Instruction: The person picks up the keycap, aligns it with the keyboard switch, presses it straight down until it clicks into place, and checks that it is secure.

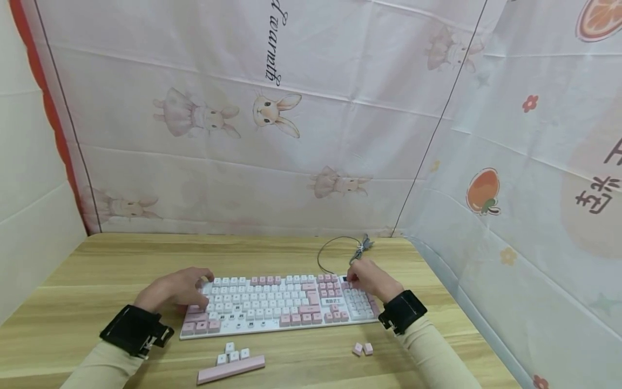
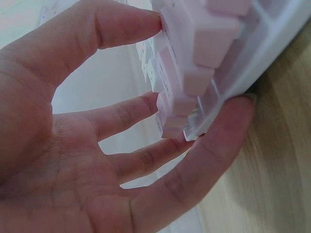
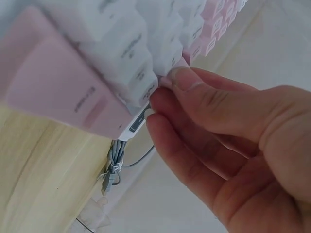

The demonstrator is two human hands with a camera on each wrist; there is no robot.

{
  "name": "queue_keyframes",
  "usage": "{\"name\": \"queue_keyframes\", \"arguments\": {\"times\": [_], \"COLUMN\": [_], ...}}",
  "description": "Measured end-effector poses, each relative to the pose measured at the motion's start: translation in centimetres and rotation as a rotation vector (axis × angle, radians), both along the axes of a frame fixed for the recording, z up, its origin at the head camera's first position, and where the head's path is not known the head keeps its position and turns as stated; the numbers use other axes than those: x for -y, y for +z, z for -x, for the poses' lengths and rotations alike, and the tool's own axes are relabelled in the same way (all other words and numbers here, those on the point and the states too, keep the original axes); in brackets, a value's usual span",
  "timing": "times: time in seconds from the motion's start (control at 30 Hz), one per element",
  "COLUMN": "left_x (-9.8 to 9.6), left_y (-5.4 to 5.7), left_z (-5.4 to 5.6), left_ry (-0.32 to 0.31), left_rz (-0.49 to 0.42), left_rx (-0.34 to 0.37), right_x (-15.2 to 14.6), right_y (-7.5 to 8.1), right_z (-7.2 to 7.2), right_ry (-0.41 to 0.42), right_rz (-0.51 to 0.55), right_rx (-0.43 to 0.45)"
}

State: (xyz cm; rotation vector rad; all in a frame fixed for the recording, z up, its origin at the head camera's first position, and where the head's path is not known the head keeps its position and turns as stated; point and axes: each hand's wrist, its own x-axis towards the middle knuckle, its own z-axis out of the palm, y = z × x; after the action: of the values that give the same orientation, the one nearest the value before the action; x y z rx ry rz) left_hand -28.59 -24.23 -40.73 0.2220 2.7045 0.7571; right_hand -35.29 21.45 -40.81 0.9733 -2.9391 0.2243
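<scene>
One pink keycap (image 3: 181, 62), mostly behind right hand (image 3: 235, 121)

A small, screened-off work nook is shown; whether it belongs to a home or a studio cannot be told. A wood-grained worktop (image 1: 272, 253), on which a computer keyboard (image 1: 264, 303) is laid, is enclosed by creased hangings (image 1: 369, 129) printed with rabbits (image 1: 267, 112), fruit (image 1: 483, 189) and flowers (image 1: 530, 103).

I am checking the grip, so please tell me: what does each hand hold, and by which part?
Left hand: the keyboard, by its left end. Right hand: apparently a pink keycap; its gripped part is mostly hidden.
</scene>
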Motion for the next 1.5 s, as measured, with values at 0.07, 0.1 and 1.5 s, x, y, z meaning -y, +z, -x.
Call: {"name": "queue_keyframes", "arguments": {"times": [0.07,0.1,1.5], "left_x": [0.0,0.0,-0.1], "left_y": [0.0,0.0,0.0], "left_z": [0.0,0.0,-0.1], "left_ry": [0.000,0.000,0.006], "left_rz": [0.004,0.003,0.013], "left_rx": [-0.001,-0.001,-0.003], "right_x": [0.1,0.1,-0.5], "right_y": [0.0,0.0,0.2], "right_z": [0.0,0.0,1.0], "right_ry": [-0.010,-0.017,0.107], "right_rz": [-0.006,-0.009,-0.023], "right_rx": [0.011,0.017,0.020]}}
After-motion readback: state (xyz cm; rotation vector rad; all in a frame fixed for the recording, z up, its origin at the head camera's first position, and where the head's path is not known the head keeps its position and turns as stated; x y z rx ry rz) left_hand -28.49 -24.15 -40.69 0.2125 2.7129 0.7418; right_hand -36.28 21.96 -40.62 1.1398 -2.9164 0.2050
